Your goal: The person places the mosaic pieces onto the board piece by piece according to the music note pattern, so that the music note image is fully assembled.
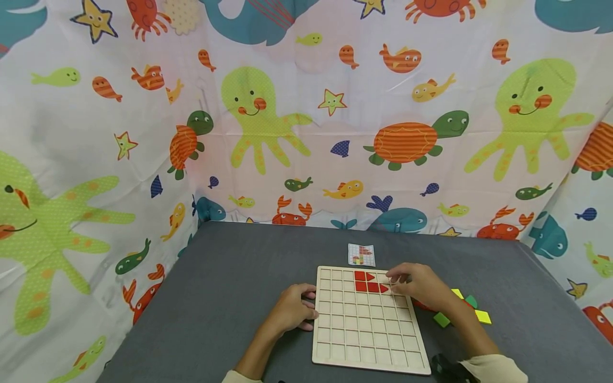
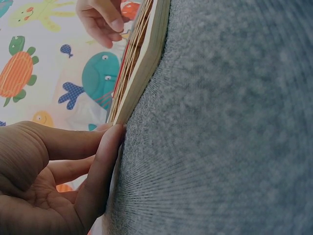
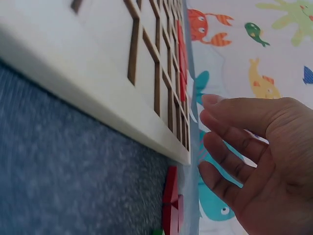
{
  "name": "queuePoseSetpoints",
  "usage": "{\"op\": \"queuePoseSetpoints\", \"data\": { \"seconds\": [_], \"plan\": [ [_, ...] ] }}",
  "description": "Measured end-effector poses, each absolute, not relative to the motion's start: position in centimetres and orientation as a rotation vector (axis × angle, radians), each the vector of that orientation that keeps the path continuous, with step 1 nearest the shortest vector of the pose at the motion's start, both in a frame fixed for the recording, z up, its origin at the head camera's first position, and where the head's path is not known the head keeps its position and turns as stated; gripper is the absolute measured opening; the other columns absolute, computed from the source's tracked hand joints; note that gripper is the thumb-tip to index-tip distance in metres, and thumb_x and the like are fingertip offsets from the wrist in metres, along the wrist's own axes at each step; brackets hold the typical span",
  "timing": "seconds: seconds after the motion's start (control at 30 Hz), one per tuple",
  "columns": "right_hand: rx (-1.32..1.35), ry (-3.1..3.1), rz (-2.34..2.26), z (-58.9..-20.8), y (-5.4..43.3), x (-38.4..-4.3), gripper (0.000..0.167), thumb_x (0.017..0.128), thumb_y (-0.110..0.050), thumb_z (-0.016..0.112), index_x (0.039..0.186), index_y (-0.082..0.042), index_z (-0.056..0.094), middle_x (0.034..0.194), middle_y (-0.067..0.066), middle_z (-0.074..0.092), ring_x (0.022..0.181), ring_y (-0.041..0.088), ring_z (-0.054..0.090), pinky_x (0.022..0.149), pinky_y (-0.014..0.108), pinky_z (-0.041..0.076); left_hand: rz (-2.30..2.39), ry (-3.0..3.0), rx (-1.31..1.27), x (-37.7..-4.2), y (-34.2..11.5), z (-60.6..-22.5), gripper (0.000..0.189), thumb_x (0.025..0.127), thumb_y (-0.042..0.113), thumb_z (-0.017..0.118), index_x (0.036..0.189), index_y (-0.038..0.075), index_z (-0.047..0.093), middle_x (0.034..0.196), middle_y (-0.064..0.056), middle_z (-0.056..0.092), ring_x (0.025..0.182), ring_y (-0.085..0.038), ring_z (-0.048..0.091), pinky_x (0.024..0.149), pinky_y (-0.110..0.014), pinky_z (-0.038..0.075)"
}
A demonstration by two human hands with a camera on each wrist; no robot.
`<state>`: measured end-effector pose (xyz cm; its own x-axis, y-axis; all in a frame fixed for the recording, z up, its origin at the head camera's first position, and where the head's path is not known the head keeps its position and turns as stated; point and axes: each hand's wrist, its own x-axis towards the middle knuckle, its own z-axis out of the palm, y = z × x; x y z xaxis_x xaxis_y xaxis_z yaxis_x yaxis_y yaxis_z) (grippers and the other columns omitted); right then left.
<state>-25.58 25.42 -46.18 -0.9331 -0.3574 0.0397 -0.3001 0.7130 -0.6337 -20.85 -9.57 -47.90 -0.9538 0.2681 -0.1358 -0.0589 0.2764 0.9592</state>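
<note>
Printed sea-animal fabric (image 1: 354, 80) is surrounding a gray desk (image 1: 215, 298), on which a wooden grid board (image 1: 364, 338) is lying flat between the two hands. At its far edge, two rows of red tiles are running left to right, their long axes ending in an upper red triangle (image 1: 370, 276) and a lower red triangle (image 1: 383, 288); both tips are pointing right, toward the right hand (image 1: 419, 284). This nearer hand is hovering over the board's far right part, partly open with loosely bent fingers, thumb tip close to forefinger, apparently holding nothing. At the left edge, the left hand (image 1: 292, 308) is nearly closed, its thumb and forefinger pinching the board's rim. Loose green (image 1: 442, 319) and yellow tiles (image 1: 482, 317) are lying to the right; a pattern card (image 1: 356, 255) is resting just beyond the far edge.
</note>
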Motion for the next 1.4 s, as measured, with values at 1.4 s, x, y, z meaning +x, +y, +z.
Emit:
{"op": "queuePoseSetpoints", "data": {
  "seconds": [1.4],
  "plan": [
    [-0.224, 2.862, -0.932, -46.8, 32.3, -23.4, 0.054, 0.087, -0.034, 0.088, 0.13, -0.004, 0.072, 0.118, 0.01, 0.072, 0.106, 0.027, 0.067, 0.09, 0.048, 0.06, 1.74, 2.267, 0.202, -21.0, -9.7, -48.2, 0.063, 0.082, -0.015, 0.077, 0.142, -0.007, 0.059, 0.126, -0.018, 0.062, 0.099, -0.025, 0.069, 0.058, -0.039, 0.067]
  ]
}}
